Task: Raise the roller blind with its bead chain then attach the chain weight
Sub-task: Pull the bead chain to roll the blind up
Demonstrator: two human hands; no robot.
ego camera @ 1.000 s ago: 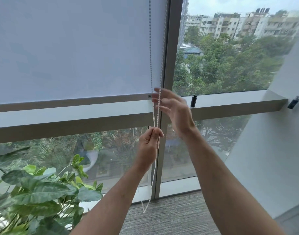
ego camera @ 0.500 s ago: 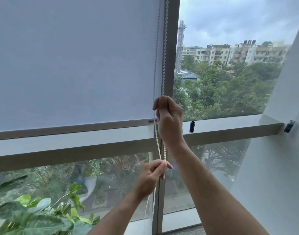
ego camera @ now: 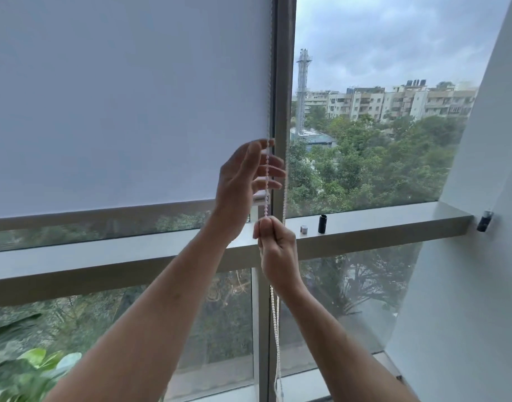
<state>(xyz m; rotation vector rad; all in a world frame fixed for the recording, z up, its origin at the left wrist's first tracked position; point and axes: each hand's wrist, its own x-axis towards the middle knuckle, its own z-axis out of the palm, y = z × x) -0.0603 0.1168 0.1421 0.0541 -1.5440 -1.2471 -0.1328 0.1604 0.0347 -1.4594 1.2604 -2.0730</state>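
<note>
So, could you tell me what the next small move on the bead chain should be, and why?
Probably close the left hand on the bead chain up high and pull down as the right hand lets go. The right hand pinches the chain low, the left is open beside it, and the blind's bottom bar hangs just above the ledge.

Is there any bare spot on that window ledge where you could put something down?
Yes. The ledge is bare from the black cylinder to the wall at the right, and again left of the left hand. It is crowded around the bead chain, right hand and small silver piece.
</note>
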